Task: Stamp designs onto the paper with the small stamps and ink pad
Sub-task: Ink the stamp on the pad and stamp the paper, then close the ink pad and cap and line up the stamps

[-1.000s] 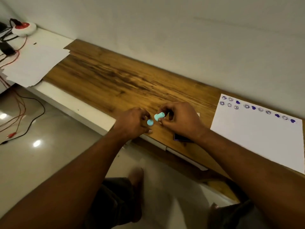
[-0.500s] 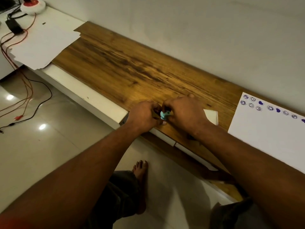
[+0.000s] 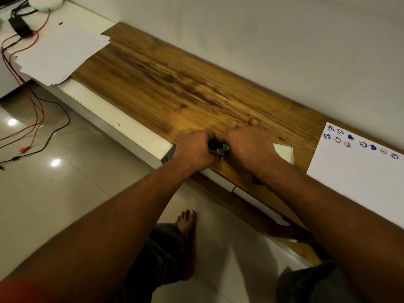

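Note:
A small light-blue stamp (image 3: 222, 149) shows only as a sliver between my two hands near the front edge of the wooden shelf (image 3: 175, 88). My left hand (image 3: 193, 150) and my right hand (image 3: 247, 145) are pressed together around it, fingers curled on it. The white paper (image 3: 358, 178) lies at the right and carries a row of blue round and heart-shaped prints along its top. A white flat thing (image 3: 284, 152), perhaps the ink pad's lid, peeks out behind my right hand. A dark corner (image 3: 255, 181) shows under my right wrist.
Loose white sheets (image 3: 59, 51) lie on the white counter at the far left, with a black adapter (image 3: 19, 26), red and black cables (image 3: 32, 101) and a red-and-white device (image 3: 44, 2). A wall runs behind the shelf. Below are tiled floor and my bare foot (image 3: 187, 217).
One second ago my hands held two light-blue pieces slightly apart; now they are pushed together and almost hide the stamp. The view has shifted left, moving the paper toward the right edge.

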Demonstrator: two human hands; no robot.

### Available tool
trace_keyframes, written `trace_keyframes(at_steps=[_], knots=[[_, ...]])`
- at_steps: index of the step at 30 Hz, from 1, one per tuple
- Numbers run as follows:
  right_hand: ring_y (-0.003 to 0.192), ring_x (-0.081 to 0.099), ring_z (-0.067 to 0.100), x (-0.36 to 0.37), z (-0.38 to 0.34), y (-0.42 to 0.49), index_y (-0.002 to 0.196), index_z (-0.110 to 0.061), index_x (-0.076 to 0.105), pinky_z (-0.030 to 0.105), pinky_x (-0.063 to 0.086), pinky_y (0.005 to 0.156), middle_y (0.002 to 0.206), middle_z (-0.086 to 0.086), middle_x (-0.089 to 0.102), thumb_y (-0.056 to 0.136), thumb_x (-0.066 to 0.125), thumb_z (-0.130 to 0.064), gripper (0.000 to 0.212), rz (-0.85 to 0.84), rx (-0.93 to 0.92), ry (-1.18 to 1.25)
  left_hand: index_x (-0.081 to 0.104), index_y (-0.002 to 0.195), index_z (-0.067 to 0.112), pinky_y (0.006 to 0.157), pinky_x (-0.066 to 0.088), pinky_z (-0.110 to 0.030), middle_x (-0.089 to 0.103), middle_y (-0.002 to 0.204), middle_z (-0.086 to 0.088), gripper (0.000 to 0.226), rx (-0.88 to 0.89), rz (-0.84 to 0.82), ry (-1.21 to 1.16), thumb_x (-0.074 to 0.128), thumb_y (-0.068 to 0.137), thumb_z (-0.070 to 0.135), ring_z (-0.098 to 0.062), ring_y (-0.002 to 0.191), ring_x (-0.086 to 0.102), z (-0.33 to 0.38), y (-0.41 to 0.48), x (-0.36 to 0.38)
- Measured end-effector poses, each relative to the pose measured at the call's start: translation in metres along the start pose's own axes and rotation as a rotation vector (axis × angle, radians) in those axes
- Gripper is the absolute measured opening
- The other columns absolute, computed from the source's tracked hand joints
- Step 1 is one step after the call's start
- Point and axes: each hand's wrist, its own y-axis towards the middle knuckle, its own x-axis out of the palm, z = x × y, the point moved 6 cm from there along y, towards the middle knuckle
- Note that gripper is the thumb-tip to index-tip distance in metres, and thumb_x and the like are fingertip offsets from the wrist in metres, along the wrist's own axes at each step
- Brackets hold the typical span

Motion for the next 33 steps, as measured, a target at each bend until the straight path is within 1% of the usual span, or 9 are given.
trace_keyframes(at_steps=[5, 10, 15, 19, 23, 27, 30, 32, 33], knots=[[0.103, 0.061, 0.021, 0.000, -0.010, 0.004, 0.109, -0.033, 0.066, 0.041, 0.038, 0.094, 0.101, -0.005, 0.068, 0.097, 0.065, -0.033, 0.013, 0.010, -0.101, -0.128, 0.072, 0.111, 0.024, 0.075, 0.053, -0.031, 0.070, 0.093, 0.007, 0.040, -0.005, -0.068, 0.012, 0.087, 0.079, 0.043, -0.012, 0.083, 0.063, 0.003, 0.000, -0.002], [0.107, 0.061, 0.021, 0.004, -0.013, 0.007, 0.112, -0.031, 0.064, 0.043, 0.038, 0.097, 0.108, -0.005, 0.067, 0.096, 0.067, -0.036, 0.018, -0.008, -0.153, -0.123, 0.070, 0.105, 0.026, 0.063, 0.043, -0.026, 0.057, 0.077, 0.016, 0.035, 0.009, -0.082, 0.031, 0.086, 0.079, 0.044, -0.006, 0.071, 0.056, 0.006, 0.000, -0.003], [0.112, 0.060, 0.021, 0.005, -0.007, 0.005, 0.122, -0.034, 0.062, 0.044, 0.038, 0.099, 0.114, -0.006, 0.068, 0.095, 0.067, -0.039, 0.029, 0.007, -0.147, -0.060, 0.069, 0.105, 0.026, 0.068, 0.046, -0.030, 0.057, 0.081, 0.015, 0.039, 0.010, -0.077, 0.048, 0.087, 0.077, 0.045, -0.013, 0.082, 0.063, 0.004, 0.002, -0.002], [0.109, 0.063, 0.016, -0.018, 0.022, -0.007, 0.125, -0.039, 0.062, 0.044, 0.039, 0.101, 0.111, -0.013, 0.072, 0.086, 0.078, -0.037, 0.042, 0.121, -0.039, 0.168, 0.065, 0.118, 0.032, 0.063, 0.037, -0.019, 0.061, 0.098, 0.018, 0.053, 0.017, -0.071, 0.014, 0.089, 0.075, 0.051, -0.002, 0.087, 0.056, 0.007, 0.001, -0.004], [0.085, 0.066, 0.010, -0.033, 0.097, -0.037, 0.108, -0.036, 0.070, 0.032, 0.052, 0.078, 0.094, -0.016, 0.071, 0.084, 0.081, -0.044, 0.028, 0.246, 0.203, 0.536, 0.062, 0.127, 0.037, 0.060, 0.035, -0.022, 0.065, 0.110, 0.015, 0.059, 0.024, -0.049, 0.149, 0.088, 0.076, 0.051, -0.003, 0.091, 0.055, 0.026, -0.007, -0.022], [0.091, 0.066, 0.010, 0.005, 0.150, -0.065, 0.114, -0.031, 0.072, 0.030, 0.050, 0.075, 0.099, -0.013, 0.071, 0.081, 0.084, -0.046, 0.038, 0.105, 0.362, 0.595, 0.065, 0.124, 0.035, 0.063, 0.037, -0.027, 0.069, 0.111, 0.010, 0.046, 0.157, 0.095, 0.401, 0.078, 0.085, 0.054, -0.010, 0.093, 0.063, 0.085, -0.044, -0.047], [0.109, 0.064, 0.016, 0.041, 0.150, -0.073, 0.126, -0.026, 0.070, 0.031, 0.048, 0.083, 0.125, -0.003, 0.069, 0.081, 0.084, -0.045, 0.051, -0.057, 0.333, 0.528, 0.061, 0.128, 0.028, 0.069, 0.049, -0.036, 0.067, 0.116, 0.000, 0.052, 0.231, -0.117, 0.519, 0.067, 0.089, 0.063, -0.019, 0.096, 0.064, 0.130, -0.080, -0.021], [0.121, 0.060, 0.024, 0.053, 0.142, -0.075, 0.134, -0.026, 0.066, 0.037, 0.051, 0.095, 0.135, 0.001, 0.064, 0.083, 0.081, -0.045, 0.056, -0.122, 0.277, 0.462, 0.045, 0.148, 0.020, 0.090, 0.055, -0.048, 0.055, 0.144, -0.013, 0.074, 0.204, -0.365, 0.537, 0.063, 0.092, 0.066, -0.031, 0.122, 0.060, 0.150, -0.103, 0.011], [0.124, 0.058, 0.026, 0.055, 0.139, -0.076, 0.137, -0.027, 0.064, 0.040, 0.050, 0.098, 0.137, 0.002, 0.062, 0.084, 0.080, -0.044, 0.058, -0.128, 0.260, 0.442, 0.029, 0.160, 0.015, 0.103, 0.050, -0.054, 0.037, 0.162, -0.019, 0.088, 0.196, -0.462, 0.533, 0.061, 0.095, 0.065, -0.038, 0.142, 0.046, 0.157, -0.113, 0.023]])
